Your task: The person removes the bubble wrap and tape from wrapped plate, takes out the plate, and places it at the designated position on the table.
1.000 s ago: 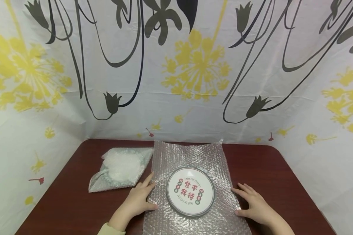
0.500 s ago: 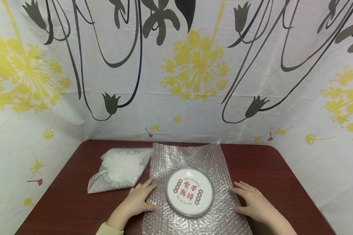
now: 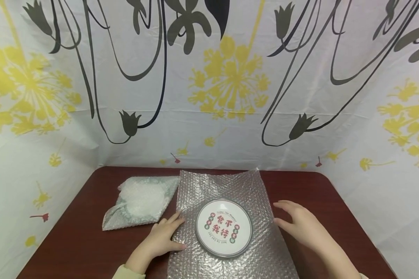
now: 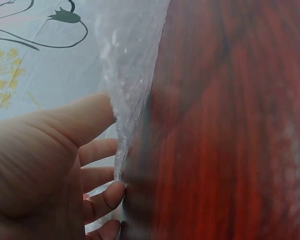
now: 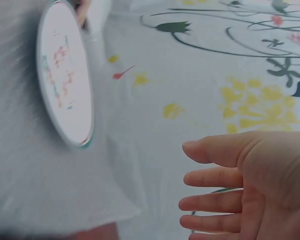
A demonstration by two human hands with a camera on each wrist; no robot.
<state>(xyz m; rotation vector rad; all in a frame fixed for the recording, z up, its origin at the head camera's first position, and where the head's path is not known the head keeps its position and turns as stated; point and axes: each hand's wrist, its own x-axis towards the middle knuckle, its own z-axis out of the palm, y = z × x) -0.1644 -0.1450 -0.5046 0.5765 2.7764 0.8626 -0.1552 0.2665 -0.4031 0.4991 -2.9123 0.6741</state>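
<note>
With fingers parted wide, the left hand (image 3: 161, 237) is touching one bubble-wrap sheet (image 3: 214, 184)—the right hand (image 3: 302, 223) is hovering near it—with one round plate (image 3: 224, 228) lying between their fingers, one wrapped bundle (image 3: 143, 199) left of both.

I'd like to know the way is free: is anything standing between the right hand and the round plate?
Nothing visible stands in the way: only the bubble wrap, spread beneath the plate, lies between it and the right hand. The wrapped bundle is on the plate's other side.
</note>
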